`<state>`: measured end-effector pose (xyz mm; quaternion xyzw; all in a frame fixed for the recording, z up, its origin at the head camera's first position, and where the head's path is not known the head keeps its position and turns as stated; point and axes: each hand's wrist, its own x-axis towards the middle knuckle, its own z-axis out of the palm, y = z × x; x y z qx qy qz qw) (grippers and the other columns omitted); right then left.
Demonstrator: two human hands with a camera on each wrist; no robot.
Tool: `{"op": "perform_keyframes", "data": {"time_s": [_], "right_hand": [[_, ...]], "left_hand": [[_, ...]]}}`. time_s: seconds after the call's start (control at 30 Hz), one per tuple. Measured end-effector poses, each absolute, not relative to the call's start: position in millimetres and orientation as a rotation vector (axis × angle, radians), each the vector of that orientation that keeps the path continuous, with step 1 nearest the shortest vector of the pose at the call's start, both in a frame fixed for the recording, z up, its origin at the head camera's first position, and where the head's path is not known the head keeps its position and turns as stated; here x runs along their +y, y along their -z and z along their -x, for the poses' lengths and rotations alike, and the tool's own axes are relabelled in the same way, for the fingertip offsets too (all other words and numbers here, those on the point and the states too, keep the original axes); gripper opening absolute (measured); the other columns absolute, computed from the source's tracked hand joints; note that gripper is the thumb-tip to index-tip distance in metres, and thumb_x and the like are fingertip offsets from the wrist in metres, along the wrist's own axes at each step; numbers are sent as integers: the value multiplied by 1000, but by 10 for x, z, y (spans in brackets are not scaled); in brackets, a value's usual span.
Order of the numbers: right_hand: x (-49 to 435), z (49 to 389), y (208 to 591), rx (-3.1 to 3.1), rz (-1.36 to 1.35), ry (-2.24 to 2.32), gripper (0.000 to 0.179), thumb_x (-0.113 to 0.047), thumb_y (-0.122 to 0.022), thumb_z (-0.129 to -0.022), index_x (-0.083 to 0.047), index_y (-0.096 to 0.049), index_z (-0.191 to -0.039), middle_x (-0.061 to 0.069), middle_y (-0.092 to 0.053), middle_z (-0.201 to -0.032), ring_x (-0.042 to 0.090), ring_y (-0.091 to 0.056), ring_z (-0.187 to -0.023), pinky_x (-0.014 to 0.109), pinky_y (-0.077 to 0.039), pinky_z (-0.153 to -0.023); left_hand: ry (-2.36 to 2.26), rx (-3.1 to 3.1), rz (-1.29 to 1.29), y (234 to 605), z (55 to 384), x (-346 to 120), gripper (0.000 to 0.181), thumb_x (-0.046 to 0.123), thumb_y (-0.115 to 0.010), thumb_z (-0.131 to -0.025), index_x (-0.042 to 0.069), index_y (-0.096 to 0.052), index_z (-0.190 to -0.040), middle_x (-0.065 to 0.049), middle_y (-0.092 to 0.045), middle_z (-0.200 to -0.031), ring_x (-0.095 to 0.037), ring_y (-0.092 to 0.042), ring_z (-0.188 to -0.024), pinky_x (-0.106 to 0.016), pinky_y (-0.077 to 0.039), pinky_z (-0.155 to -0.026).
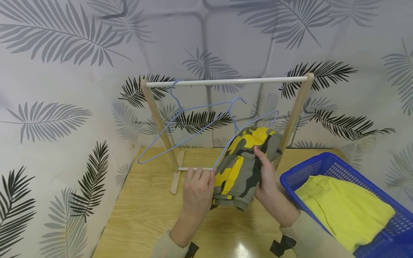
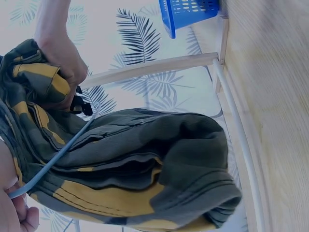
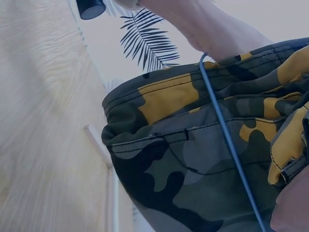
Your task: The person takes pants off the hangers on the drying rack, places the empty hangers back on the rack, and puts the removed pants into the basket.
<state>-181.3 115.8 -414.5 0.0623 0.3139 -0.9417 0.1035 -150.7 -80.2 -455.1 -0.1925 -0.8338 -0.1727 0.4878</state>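
Note:
Camouflage pants [image 1: 240, 175] in grey, black and yellow hang folded over a blue wire hanger [image 1: 223, 154]. My left hand [image 1: 198, 190] grips the hanger's lower left corner, beside the pants' edge. On the pants' other side, my right hand [image 1: 269, 179] holds the cloth, thumb on top and fingers hidden behind. In the left wrist view the hanger wire [image 2: 58, 157] crosses the fabric to the left fingers. The right wrist view has the wire [image 3: 227, 137] running over the pants [image 3: 193, 164]. The held hanger's hook is free of the rail.
A wooden rack with a white top rail [image 1: 226, 82] stands on the wooden table [image 1: 138, 211]. Another blue hanger [image 1: 174, 95] hangs bare at the rail's left. At right, a blue basket [image 1: 306, 161] contains yellow cloth [image 1: 345, 208]. A leaf-patterned wall [image 1: 64, 107] rises behind.

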Motion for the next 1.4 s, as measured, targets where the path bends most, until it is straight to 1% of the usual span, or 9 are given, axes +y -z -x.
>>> {"op": "perform_keyframes", "data": {"time_s": [0.13, 0.23, 0.43, 0.53, 0.67, 0.83, 0.97, 1.23, 1.4], "right_hand": [[1165, 1835, 4073, 856, -160, 2795, 19, -39, -55, -109, -20, -56, -111, -10, -68, -101, 7, -67, -94, 19, -56, -88], [1172, 1857, 4024, 760, -145, 2820, 19, -37, -55, -109, -18, -57, -106, -7, -68, -97, 10, -68, -90, 20, -56, -84], [1160, 1905, 3939, 640, -132, 2878, 18, -31, -55, -110, -15, -56, -103, -3, -67, -93, 13, -68, -86, 23, -57, -79], [1155, 1926, 3897, 655, -162, 2883, 16, -31, -56, -109, -16, -55, -105, -4, -67, -95, 13, -68, -87, 22, -57, -80], [1150, 1944, 3838, 668, -210, 2889, 15, -32, -57, -108, -17, -52, -111, -5, -66, -98, 12, -67, -90, 22, -56, -84], [1153, 1951, 3781, 660, -243, 2883, 16, -33, -56, -109, -18, -52, -114, -5, -65, -100, 12, -66, -92, 22, -55, -86], [1175, 1953, 3737, 683, -247, 2871, 16, -34, -54, -109, -20, -50, -116, -6, -64, -101, 11, -65, -93, 23, -54, -87], [1238, 1939, 3633, 552, -170, 2888, 13, -31, -52, -110, -18, -50, -111, -4, -62, -97, 13, -64, -89, 25, -55, -84], [1278, 1925, 3572, 527, -166, 2889, 14, -30, -51, -111, -17, -52, -109, -3, -64, -96, 14, -65, -88, 25, -55, -82]], "left_hand": [[412, -2024, 466, 4574, 1503, -808, 37, 20, -67, -104, 7, -54, -72, -3, -54, -65, -20, -40, -65, -28, -36, -61], [408, -2011, 463, 4583, 1501, -808, 40, 22, -60, -108, 6, -53, -72, -3, -55, -65, -21, -41, -65, -28, -37, -62], [416, -2005, 446, 4584, 1500, -805, 44, 25, -52, -112, 6, -53, -71, -4, -56, -65, -21, -42, -65, -28, -38, -62], [416, -2029, 437, 4595, 1493, -812, 46, 26, -49, -113, 7, -56, -72, -3, -58, -66, -21, -43, -65, -27, -38, -61], [418, -2050, 428, 4603, 1488, -820, 45, 26, -50, -112, 7, -57, -73, -3, -59, -67, -20, -43, -66, -27, -37, -61], [423, -2067, 420, 4608, 1489, -824, 45, 27, -48, -113, 7, -58, -74, -3, -59, -67, -20, -43, -66, -26, -37, -61], [427, -2065, 418, 4615, 1492, -827, 43, 25, -51, -112, 6, -60, -74, -3, -61, -67, -19, -43, -66, -26, -37, -61], [415, -2053, 417, 4626, 1504, -841, 48, 26, -43, -114, 6, -58, -73, -3, -58, -66, -18, -41, -65, -25, -36, -61], [417, -2060, 415, 4629, 1505, -856, 45, 24, -48, -113, 6, -59, -73, -3, -59, -66, -18, -42, -65, -25, -36, -60]]}}
